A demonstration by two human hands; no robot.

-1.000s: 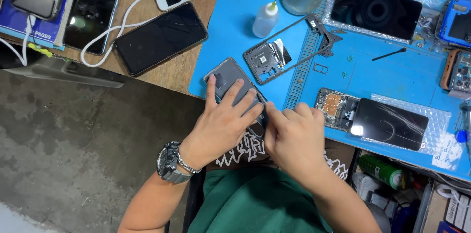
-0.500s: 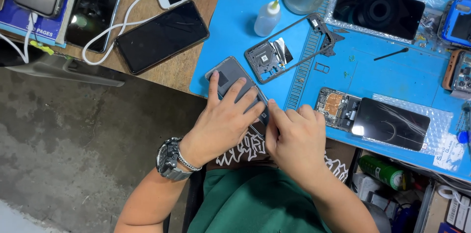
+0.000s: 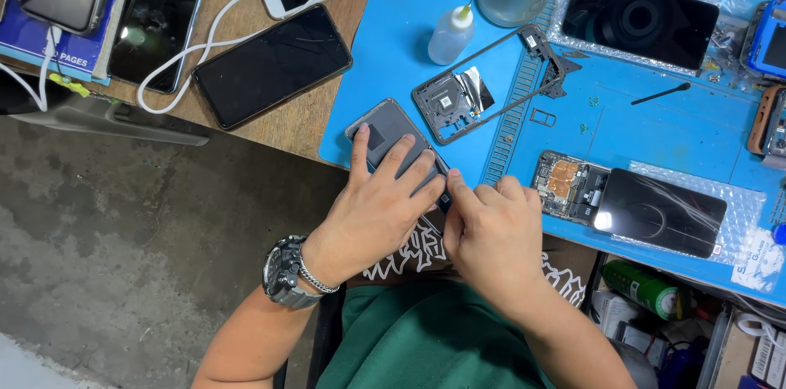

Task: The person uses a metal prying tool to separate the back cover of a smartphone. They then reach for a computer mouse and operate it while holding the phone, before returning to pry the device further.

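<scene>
Disassembly looks well advanced: the grey phone frame [image 3: 483, 94] and a circuit board [image 3: 569, 186] already lie loose on the blue surface [image 3: 655, 123]. Left hand [image 3: 378, 213] presses flat on the grey phone [image 3: 385, 131]; right hand [image 3: 491, 229] seemingly pinches its lower edge.

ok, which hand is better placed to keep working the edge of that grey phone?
Probably the right hand: its fingertips sit at the grey phone's near edge. The left hand lies flat on top, pinning it to the blue mat.
</scene>
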